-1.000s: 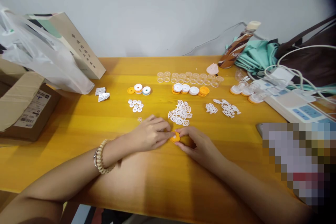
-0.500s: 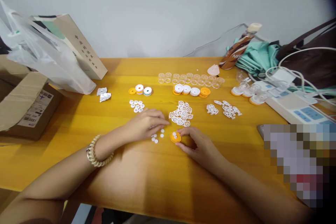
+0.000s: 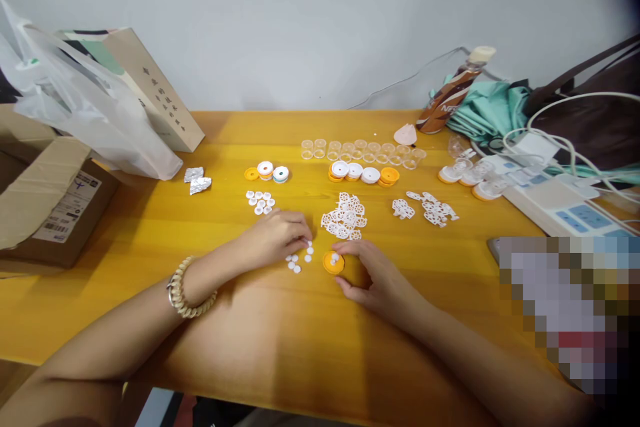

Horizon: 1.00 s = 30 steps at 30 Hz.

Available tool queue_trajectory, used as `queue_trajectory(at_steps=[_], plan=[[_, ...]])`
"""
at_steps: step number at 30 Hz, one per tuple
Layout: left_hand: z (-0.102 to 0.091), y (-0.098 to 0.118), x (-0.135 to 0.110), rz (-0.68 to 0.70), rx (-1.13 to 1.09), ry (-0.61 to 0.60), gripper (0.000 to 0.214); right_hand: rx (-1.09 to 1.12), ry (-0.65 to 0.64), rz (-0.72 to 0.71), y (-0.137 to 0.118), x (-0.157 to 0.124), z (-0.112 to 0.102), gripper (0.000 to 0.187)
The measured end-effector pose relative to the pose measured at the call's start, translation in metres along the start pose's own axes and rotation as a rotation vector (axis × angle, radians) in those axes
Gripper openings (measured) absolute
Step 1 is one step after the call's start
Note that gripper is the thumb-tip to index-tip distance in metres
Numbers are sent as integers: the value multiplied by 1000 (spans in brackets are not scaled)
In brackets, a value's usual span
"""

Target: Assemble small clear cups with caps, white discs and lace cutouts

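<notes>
My left hand (image 3: 281, 237) is closed in a pinch, fingertips at a small white gear (image 3: 309, 244). More small white gears (image 3: 297, 269) lie loose on the table just below that hand. My right hand (image 3: 373, 273) has its thumb and index finger around the edge of a round orange base (image 3: 327, 266), which lies on the table. Small white parts (image 3: 335, 258) stand in the middle of that base. Beyond it is a pile of white spoked plastic pieces (image 3: 345, 215). Several small white round parts (image 3: 261, 201) lie beyond my left hand.
Clear cups (image 3: 361, 149) stand in a row behind white and orange round bases (image 3: 371, 175). Assembled clear-topped pieces (image 3: 487, 188) sit near a power strip (image 3: 565, 213) at right. A bottle (image 3: 453, 97) leans at the back. A cardboard box (image 3: 60, 213) is at left.
My left hand has drawn slightly back to the left and its fingers have come together at a small gear. My right hand stays at the orange base.
</notes>
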State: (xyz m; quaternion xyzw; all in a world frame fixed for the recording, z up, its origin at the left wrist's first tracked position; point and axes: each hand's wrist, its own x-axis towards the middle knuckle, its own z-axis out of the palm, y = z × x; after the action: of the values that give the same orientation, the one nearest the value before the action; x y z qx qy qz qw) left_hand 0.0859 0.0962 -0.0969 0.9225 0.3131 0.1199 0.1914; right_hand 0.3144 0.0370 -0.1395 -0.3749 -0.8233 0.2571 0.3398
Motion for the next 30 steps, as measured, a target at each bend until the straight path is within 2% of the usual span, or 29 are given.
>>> queue_trajectory(at_steps=[9,13,22,30], plan=[[1,3,-2,44,120,-10,15,-17,-12,44,2,-2,2,35],[5,8,-4,77,202,40,16,-12,-29,64,3,-3,2,31],[23,30,-7,222,90,111,18,-6,-41,54,2,-3,0,32],[19,35,-6,329,197,93,21,1,-44,69,1,-2,-1,30]])
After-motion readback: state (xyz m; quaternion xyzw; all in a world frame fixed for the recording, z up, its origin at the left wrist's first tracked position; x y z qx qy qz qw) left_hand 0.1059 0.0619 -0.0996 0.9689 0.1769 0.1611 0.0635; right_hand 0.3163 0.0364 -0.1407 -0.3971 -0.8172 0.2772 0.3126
